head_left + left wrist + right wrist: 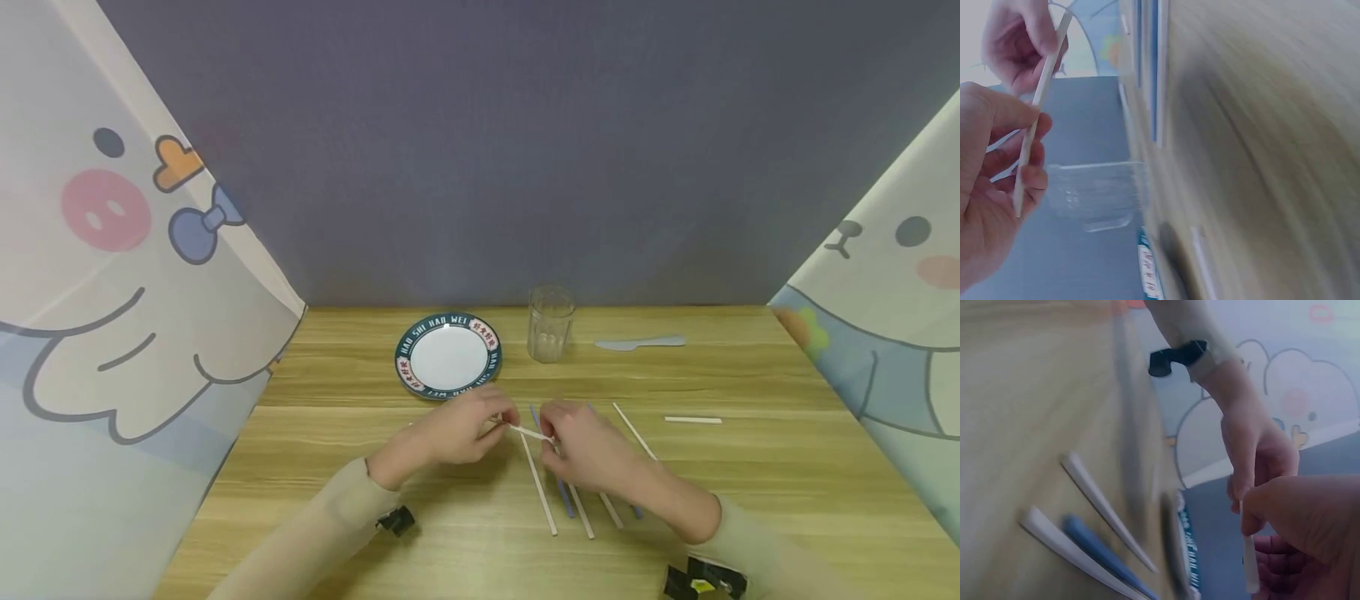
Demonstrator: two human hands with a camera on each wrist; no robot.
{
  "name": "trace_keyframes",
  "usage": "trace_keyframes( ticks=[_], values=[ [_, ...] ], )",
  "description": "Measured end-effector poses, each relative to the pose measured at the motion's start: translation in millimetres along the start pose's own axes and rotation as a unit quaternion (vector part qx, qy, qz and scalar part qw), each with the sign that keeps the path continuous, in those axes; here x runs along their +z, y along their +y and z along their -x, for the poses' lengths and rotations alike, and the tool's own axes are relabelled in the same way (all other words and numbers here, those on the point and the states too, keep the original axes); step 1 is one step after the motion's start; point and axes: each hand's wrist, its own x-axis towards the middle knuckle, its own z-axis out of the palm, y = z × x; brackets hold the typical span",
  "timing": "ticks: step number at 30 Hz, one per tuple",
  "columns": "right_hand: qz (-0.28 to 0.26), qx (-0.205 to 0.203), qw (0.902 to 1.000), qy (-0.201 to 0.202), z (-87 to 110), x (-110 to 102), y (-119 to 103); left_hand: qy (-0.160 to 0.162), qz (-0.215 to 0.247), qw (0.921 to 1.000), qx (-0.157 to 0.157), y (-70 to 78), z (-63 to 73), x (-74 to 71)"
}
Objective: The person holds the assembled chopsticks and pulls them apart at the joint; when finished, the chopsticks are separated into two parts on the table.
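Observation:
Both hands hold one thin white stick [531, 432] above the table, and it slants between them. My left hand [465, 425] pinches it between thumb and fingers, with one end lying along the fingers in the left wrist view. My right hand [588, 446] pinches the stick toward its other end, which pokes past the fingers [1041, 31]. Below the hands lie several more sticks, among them a white stick [540, 492] and a blue stick [566, 498], roughly side by side. The right hand and forearm cover parts of them.
A plate [407, 379] with a dark lettered rim stands just beyond the left hand. Behind the hands are a clear glass [551, 325] and a pale knife [640, 343]. One short white stick [693, 420] lies apart at the right. A dark wall [525, 150] borders the table's back.

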Motion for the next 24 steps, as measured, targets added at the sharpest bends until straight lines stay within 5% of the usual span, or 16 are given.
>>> trace_keyframes(
  ticks=[6, 16, 24],
  values=[
    [-0.001, -0.028, 0.9994, 0.022, -6.0, -19, 2, 0.065, -0.031, 0.9974, 0.010, 18.1, -6.9, -2.1],
    [-0.013, -0.066, 0.9974, -0.027, -5.2, -32, 7, 0.139, -0.056, 0.9884, 0.022, 32.7, -19.2, 0.0],
    [-0.004, -0.098, 0.9921, -0.079, -10.0, -35, 22, 0.152, -0.086, 0.9841, 0.032, 31.6, -17.9, 2.8]
  ],
)
